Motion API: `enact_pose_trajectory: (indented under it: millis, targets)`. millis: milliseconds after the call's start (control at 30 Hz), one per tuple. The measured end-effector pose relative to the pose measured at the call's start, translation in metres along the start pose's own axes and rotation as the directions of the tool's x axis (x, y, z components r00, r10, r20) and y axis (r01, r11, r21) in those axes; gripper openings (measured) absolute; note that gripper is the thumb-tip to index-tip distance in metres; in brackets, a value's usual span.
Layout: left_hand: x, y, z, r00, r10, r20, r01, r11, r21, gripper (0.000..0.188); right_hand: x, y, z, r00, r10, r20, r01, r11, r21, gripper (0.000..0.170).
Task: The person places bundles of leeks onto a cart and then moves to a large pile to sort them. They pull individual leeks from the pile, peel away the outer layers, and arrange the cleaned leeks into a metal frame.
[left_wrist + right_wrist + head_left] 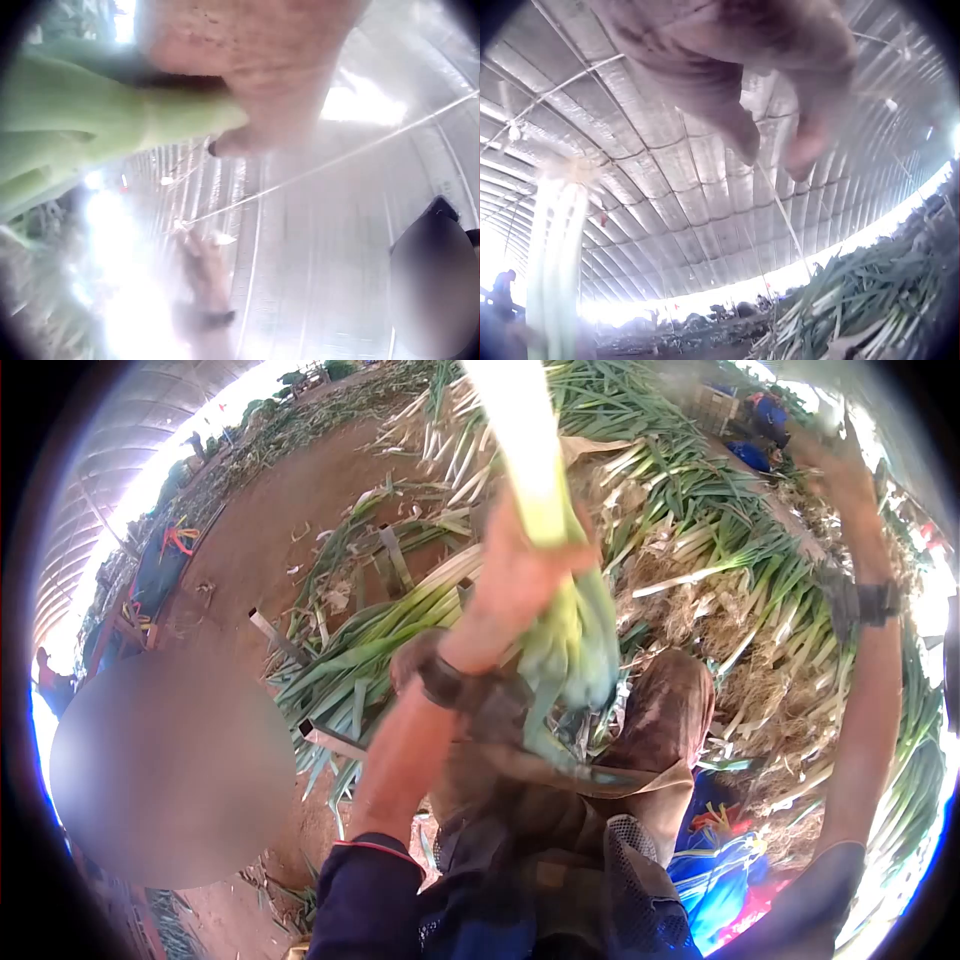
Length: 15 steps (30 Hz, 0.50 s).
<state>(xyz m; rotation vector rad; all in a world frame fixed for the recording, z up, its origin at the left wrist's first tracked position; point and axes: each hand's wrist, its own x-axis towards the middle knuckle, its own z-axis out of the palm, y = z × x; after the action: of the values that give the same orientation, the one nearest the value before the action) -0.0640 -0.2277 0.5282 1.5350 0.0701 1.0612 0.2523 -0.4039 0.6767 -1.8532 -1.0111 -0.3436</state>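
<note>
My left hand (515,585) grips a bunch of leeks (575,620) above my lap, pale ends upward and green leaves hanging down. In the left wrist view the fingers and thumb wrap round the green stalks (112,112). Glare washes out the upper part in the head view, while the right wrist view shows the pale shafts (555,262) topped by roots. My right hand (835,470) is raised at the upper right, blurred and away from the bunch. From its own wrist, the right hand (735,52) shows thumb and finger apart with nothing visible between them.
Leeks (380,625) lie among upright metal posts (275,635) to my left. A long heap of leeks (690,550) with roots runs along my right. Blue and red ties (725,860) lie by my right leg. People are in the background under an arched roof (682,172).
</note>
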Motion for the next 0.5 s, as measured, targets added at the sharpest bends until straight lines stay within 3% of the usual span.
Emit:
enact_pose_trajectory:
  millis: [33,100,133,167,200,233,267,300,367,433,500]
  targets:
    - [0.012,0.019,-0.011,0.992,0.097,-0.085,-0.093,0.994,0.053,0.034,-0.011,0.008,0.01,1.0,0.0,0.012,0.0,1.0,0.008,0.069]
    - [0.033,0.059,-0.032,0.933,0.296,-0.206,-0.274,0.953,0.129,0.032,-0.032,0.027,0.035,0.991,0.085,0.105,-0.097,0.988,0.12,0.093]
    - [0.039,0.076,-0.061,0.822,0.568,-0.027,-0.347,0.539,0.767,0.031,-0.032,0.041,0.046,0.985,0.063,0.16,-0.093,0.978,0.185,0.089]
    - [0.041,0.094,-0.084,0.726,0.617,0.305,-0.235,-0.195,0.952,0.029,-0.036,0.043,0.064,0.983,0.06,0.174,-0.095,0.975,0.2,0.089]
    - [0.042,0.116,-0.081,0.745,0.664,0.064,-0.343,0.299,0.89,0.022,-0.041,0.041,0.084,0.989,0.035,0.147,-0.068,0.972,0.225,0.088]
    - [0.04,0.134,-0.08,0.79,0.588,-0.172,-0.397,0.705,0.588,0.03,-0.046,0.041,0.102,0.993,0.012,0.12,-0.042,0.967,0.25,0.087]
    - [0.048,0.15,-0.121,0.772,0.626,-0.111,-0.43,0.643,0.634,0.02,-0.037,0.05,0.119,0.984,0.018,0.175,-0.041,0.991,0.125,0.087]
    - [0.052,0.171,-0.168,0.753,0.657,-0.048,-0.46,0.576,0.675,0.025,-0.038,0.053,0.139,0.981,0.012,0.194,-0.04,0.989,0.144,0.087]
    - [0.037,0.206,-0.194,0.689,0.725,0.018,-0.248,0.212,0.945,0.034,-0.043,0.05,0.178,0.956,-0.235,0.176,0.26,0.956,-0.136,0.092]
    - [0.019,0.235,-0.218,0.723,0.686,0.084,0.026,-0.148,0.989,0.043,-0.056,0.041,0.208,0.941,-0.23,0.248,0.263,0.958,-0.111,0.094]
    - [-0.003,0.251,-0.238,0.806,0.586,0.086,0.196,-0.401,0.895,0.053,-0.063,0.053,0.242,0.743,-0.243,0.624,0.173,0.97,0.171,0.096]
